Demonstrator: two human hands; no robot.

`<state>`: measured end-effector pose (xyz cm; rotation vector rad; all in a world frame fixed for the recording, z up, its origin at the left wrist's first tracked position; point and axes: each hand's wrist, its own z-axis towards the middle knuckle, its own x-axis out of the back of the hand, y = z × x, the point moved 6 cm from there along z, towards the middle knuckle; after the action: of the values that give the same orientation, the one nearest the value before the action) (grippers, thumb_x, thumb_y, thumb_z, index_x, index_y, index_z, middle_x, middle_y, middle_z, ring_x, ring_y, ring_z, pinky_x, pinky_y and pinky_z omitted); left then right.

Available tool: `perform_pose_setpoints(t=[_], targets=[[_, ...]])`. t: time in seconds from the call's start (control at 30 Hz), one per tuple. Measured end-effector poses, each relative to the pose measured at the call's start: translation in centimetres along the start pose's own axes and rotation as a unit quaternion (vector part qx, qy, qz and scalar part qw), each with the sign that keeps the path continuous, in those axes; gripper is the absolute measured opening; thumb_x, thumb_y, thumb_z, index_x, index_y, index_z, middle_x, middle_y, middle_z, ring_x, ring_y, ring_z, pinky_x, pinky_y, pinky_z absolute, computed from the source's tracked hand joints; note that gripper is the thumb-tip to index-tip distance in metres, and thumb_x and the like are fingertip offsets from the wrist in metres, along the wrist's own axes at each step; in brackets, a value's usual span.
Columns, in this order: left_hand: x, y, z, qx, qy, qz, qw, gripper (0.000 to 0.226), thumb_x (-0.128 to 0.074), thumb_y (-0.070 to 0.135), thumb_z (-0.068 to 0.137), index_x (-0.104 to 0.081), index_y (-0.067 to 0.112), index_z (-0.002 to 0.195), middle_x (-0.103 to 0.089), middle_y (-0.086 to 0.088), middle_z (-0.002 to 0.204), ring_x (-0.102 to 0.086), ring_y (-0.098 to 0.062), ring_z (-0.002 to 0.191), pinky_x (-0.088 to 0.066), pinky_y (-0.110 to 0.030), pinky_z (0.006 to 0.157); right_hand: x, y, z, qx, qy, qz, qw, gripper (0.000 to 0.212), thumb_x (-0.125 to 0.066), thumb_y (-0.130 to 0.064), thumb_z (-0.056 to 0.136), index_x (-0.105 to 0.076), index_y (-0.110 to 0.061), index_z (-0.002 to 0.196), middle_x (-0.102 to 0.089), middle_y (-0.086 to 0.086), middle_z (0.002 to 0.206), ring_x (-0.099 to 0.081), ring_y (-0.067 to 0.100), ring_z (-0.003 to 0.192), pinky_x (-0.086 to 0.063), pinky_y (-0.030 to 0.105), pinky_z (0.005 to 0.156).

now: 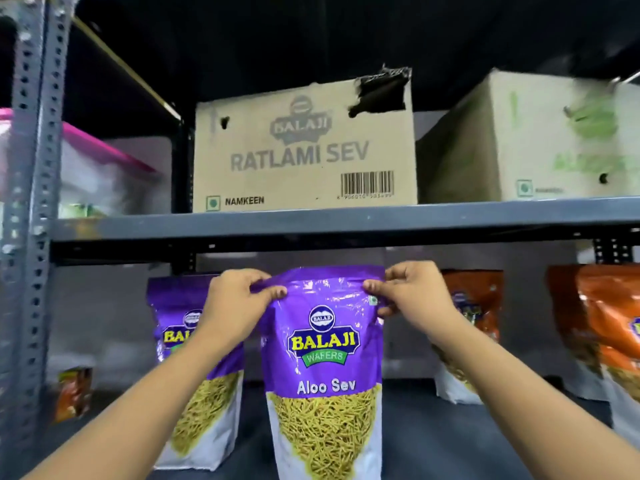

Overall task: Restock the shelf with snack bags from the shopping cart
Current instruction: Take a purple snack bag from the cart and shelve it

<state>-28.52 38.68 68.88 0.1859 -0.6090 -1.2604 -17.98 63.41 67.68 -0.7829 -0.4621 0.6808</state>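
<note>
A purple Aloo Sev snack bag (325,368) stands upright in the middle of the lower shelf (408,441). My left hand (235,303) pinches its top left corner and my right hand (412,292) pinches its top right corner. A second purple snack bag (194,403) stands just behind and to the left, partly hidden by my left arm. To the right stand an orange snack bag (467,327) and a nearer orange bag (613,323) at the frame's edge. The shopping cart is out of view.
The upper shelf's grey front edge (311,223) runs right above the bag's top. On it stand a Ratlami Sev carton (304,150) and another carton (540,140). A perforated steel upright (31,202) stands left. A small orange packet (72,393) sits far left.
</note>
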Motion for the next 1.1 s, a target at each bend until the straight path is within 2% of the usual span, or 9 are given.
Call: perform_pose_setpoints(t=[0.1,0.2,0.37,0.5,0.63,0.77,0.87,1.0,1.1], targets=[[-2.2,0.2,0.9,-0.013,-0.002,0.053,0.998,0.024,-0.073,0.025,0.080,-0.075,0.005,0.093,-0.075,-0.019,0.087,-0.068,-0.033,0.085,-0.036,-0.026,0.066,0.3,2.2,1.5,-0.032,0.018,0.001,0.999,0.019,-0.081,-0.007,0.078,-0.071,0.008,0.082,-0.074,0.025,0.078,-0.068,0.030,0.058,-0.061,0.048,0.061],[-3.8,-0.3,2.0,-0.007,-0.013,0.089,0.996,0.020,-0.067,0.020,0.084,-0.073,0.003,0.092,-0.073,-0.025,0.085,-0.066,-0.040,0.086,-0.032,-0.028,0.063,0.1,3.6,2.7,-0.052,0.046,-0.014,0.997,0.017,-0.083,-0.008,0.076,-0.074,0.003,0.086,-0.076,0.019,0.081,-0.071,0.027,0.051,-0.063,0.050,0.060],[-5.5,-2.0,3.5,0.008,-0.011,0.119,0.993,0.016,-0.062,0.008,0.083,-0.073,0.003,0.093,-0.073,-0.026,0.095,-0.067,-0.042,0.093,-0.049,-0.037,0.072,-1.1,4.4,3.8,-0.049,0.063,0.000,0.997,0.019,-0.081,0.000,0.076,-0.063,-0.005,0.081,-0.069,0.007,0.078,-0.073,0.032,0.060,-0.064,0.049,0.060],[-6.0,-2.5,3.3,0.015,0.014,0.111,0.994,0.020,-0.057,0.002,0.082,-0.072,0.004,0.095,-0.073,-0.027,0.096,-0.066,-0.044,0.093,-0.049,-0.037,0.072,-1.7,5.7,4.4,-0.029,0.082,-0.023,0.996,0.022,-0.074,0.002,0.075,-0.064,-0.018,0.073,-0.076,0.019,0.094,-0.075,0.037,0.073,-0.063,0.054,0.065],[-6.1,-2.6,2.5,0.039,0.019,0.105,0.994,0.033,-0.052,0.005,0.082,-0.065,0.015,0.112,-0.071,-0.024,0.103,-0.063,-0.045,0.100,-0.052,-0.043,0.081,-1.7,6.4,3.5,-0.052,0.052,0.025,0.997,0.017,-0.072,0.007,0.079,-0.071,-0.006,0.091,-0.076,0.020,0.097,-0.075,0.031,0.072,-0.065,0.046,0.065],[-5.4,-1.5,0.2,0.014,0.045,0.075,0.996,0.049,-0.053,0.003,0.084,-0.049,0.012,0.132,-0.064,-0.020,0.123,-0.056,-0.039,0.114,-0.045,-0.040,0.094,-0.8,5.0,0.8,0.026,0.111,-0.046,0.992,0.031,-0.080,-0.012,0.075,-0.068,-0.013,0.104,-0.076,0.004,0.095,-0.073,0.021,0.087,-0.059,0.038,0.081],[-4.9,-1.3,-2.7,0.002,0.045,0.013,0.999,0.060,-0.056,0.007,0.085,-0.038,0.017,0.142,-0.052,-0.010,0.141,-0.051,-0.031,0.126,-0.040,-0.042,0.108,-1.6,3.2,-3.1,0.102,0.135,0.010,0.986,0.034,-0.075,-0.009,0.082,-0.059,-0.020,0.110,-0.067,-0.002,0.103,-0.063,0.014,0.089,-0.053,0.030,0.080],[-4.1,-1.9,-7.8,0.016,0.025,-0.099,0.995,0.058,-0.057,0.008,0.088,-0.040,0.030,0.139,-0.039,0.019,0.147,-0.039,-0.005,0.136,-0.034,-0.034,0.115,-5.5,2.3,-9.1,0.133,0.064,0.100,0.984,0.027,-0.067,0.000,0.088,-0.060,-0.017,0.107,-0.066,-0.005,0.103,-0.063,0.010,0.089,-0.052,0.020,0.074],[-2.8,-3.5,-12.9,0.055,0.016,-0.183,0.982,0.050,-0.056,0.002,0.089,-0.049,0.027,0.133,-0.050,0.012,0.142,-0.045,0.001,0.131,-0.035,-0.030,0.113,-9.9,2.8,-13.8,0.132,-0.018,0.140,0.981,0.023,-0.065,0.000,0.088,-0.063,-0.012,0.107,-0.068,-0.004,0.103,-0.064,0.002,0.088,-0.049,0.012,0.073]])
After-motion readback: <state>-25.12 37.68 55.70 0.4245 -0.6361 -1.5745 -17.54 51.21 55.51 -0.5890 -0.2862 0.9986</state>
